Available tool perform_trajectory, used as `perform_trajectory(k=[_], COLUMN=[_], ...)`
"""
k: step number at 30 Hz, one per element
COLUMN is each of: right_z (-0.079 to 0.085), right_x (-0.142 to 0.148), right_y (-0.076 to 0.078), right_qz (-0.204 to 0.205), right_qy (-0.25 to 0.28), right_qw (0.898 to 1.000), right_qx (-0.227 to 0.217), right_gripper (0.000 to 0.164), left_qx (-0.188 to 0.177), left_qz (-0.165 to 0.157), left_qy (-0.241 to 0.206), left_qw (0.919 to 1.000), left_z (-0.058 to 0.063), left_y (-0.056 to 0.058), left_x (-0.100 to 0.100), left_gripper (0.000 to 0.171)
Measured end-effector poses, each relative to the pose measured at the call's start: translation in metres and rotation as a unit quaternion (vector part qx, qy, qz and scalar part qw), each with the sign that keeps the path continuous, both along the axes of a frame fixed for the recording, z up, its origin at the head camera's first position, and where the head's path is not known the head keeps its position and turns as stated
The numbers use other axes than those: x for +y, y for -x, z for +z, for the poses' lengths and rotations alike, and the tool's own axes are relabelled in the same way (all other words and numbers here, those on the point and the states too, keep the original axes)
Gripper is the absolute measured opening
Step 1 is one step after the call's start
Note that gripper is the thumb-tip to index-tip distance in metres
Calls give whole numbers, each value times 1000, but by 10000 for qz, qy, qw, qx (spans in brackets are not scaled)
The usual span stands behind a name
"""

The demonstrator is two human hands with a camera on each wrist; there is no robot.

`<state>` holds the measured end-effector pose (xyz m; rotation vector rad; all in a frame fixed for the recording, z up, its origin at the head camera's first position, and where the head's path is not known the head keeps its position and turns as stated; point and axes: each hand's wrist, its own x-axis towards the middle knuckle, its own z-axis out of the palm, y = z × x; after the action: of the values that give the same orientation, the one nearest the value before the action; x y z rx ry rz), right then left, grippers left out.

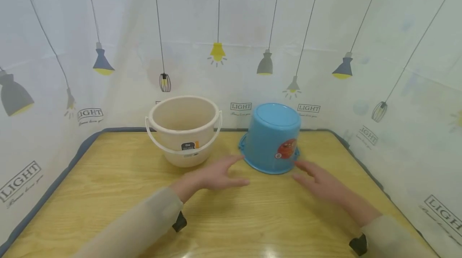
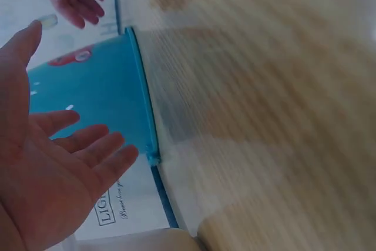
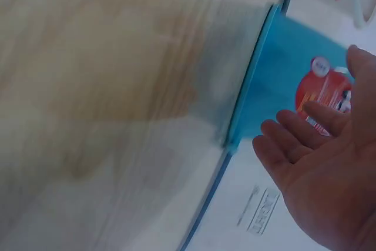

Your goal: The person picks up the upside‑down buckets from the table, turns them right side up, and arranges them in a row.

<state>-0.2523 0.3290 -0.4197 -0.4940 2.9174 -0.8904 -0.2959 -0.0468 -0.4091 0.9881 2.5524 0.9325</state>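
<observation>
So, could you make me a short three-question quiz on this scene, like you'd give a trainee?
1. True or false: the blue bucket stands upside down on the table.

2. In the head view, where is the cream bucket?
a) To the right of the blue bucket
b) To the left of the blue bucket
c) On top of the blue bucket

3. What are the left hand and the right hand holding?

Key
1. True; its base faces up.
2. b
3. Nothing; both hands are open.
</observation>
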Motion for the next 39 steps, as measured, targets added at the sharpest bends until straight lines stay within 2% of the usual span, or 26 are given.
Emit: perform_trajectory(k=[4,8,13,20,25,29,34,39], right_z=[-7,-12,-15,-15,-18,-19,-19,-19], right_x=[21,31,34,28,28,27,25,24], right_y=[14,31,51,70,83,87,88,92], right_qz=[-244,-201,-15,41,-49,-60,-36,-199], right_qy=[-271,-486,-633,-817,-954,-891,-775,-730], right_qw=[9992,9985,9979,9962,9943,9947,9959,9956], right_qx=[-133,-144,-109,-290,-472,-513,-465,-556], right_gripper=[82,89,96,102,107,107,106,107], left_qx=[-78,-202,-305,-223,-308,-197,-236,-307], left_qz=[54,233,623,1002,1193,1242,1153,1151], left_qy=[225,342,629,1032,1137,1145,908,664], left_qw=[9997,9989,9956,9894,9859,9854,9889,9907], left_z=[-5,-9,-14,-23,-24,-24,-27,-29], left_y=[20,37,55,76,81,85,92,96], left_x=[5,11,19,28,27,28,30,32], left_gripper=[96,102,107,111,104,99,96,96])
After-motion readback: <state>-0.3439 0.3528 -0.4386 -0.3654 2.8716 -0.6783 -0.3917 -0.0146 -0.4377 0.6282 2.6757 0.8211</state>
